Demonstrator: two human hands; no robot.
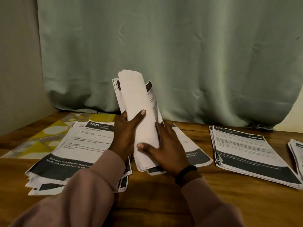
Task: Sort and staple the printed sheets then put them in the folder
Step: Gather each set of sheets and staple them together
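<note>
The brown wooden table (164, 199) carries sorted piles of black-banded printed sheets: one (78, 151) at nine o'clock, another (246, 151) at three, over a yellow patterned folder (54, 133) at ten. At centre an upright curled white paper bundle (139, 112) stands on the table, the left hand (126, 133) wrapped round it, the right hand (165, 145) clasping its lower edge. Best tap the bottom edges square, then peel sheets singly.
</note>
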